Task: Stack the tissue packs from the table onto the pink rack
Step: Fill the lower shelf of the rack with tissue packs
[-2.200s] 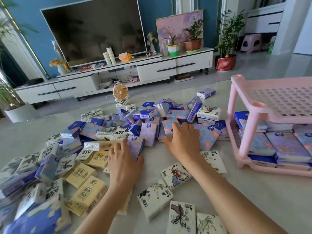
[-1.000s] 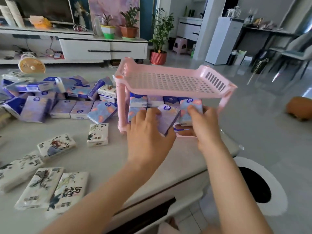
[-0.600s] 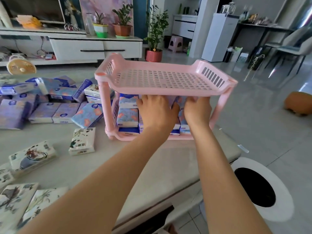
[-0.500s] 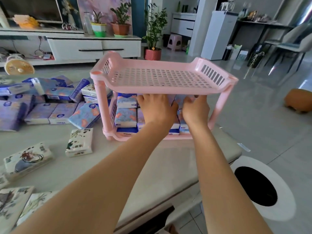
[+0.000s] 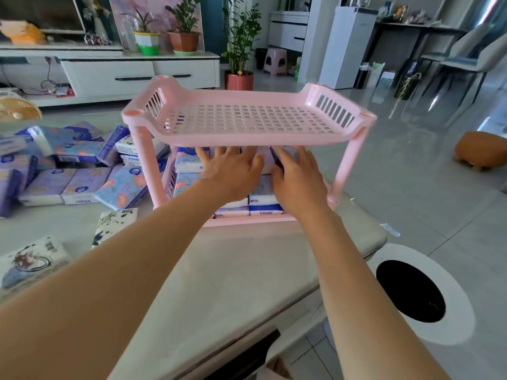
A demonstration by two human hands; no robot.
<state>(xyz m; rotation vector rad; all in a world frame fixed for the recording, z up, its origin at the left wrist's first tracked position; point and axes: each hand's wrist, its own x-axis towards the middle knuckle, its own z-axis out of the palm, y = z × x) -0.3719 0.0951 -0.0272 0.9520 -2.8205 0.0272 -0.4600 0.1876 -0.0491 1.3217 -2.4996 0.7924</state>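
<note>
– Two hands in view, where are they?
– Both are inside the pink rack (image 5: 247,120), under its upper shelf. The left hand (image 5: 233,172) lies flat on the tissue packs (image 5: 189,163) stacked in the lower tier. Its fingers (image 5: 219,157) are straight, spread wide, pressing and not gripping.
– Right hand?
– The right hand (image 5: 297,182) is just beside the left, toward the rack's right front post. Fingers (image 5: 301,160) are straight, fairly close together, resting on a purple pack (image 5: 264,163) atop the stack. The tips run under the shelf edge, so I cannot tell more.
– Loose packs?
– Many lie on the table (image 5: 233,270), all left of the rack. The blue and purple ones (image 5: 79,185) are piled near its left post, some touching it. The white printed ones (image 5: 115,223) lie flat, front-left of the rack and apart from the pile.
– Rack itself?
– Upright on the table, with the table's rounded corner just right of it.
</note>
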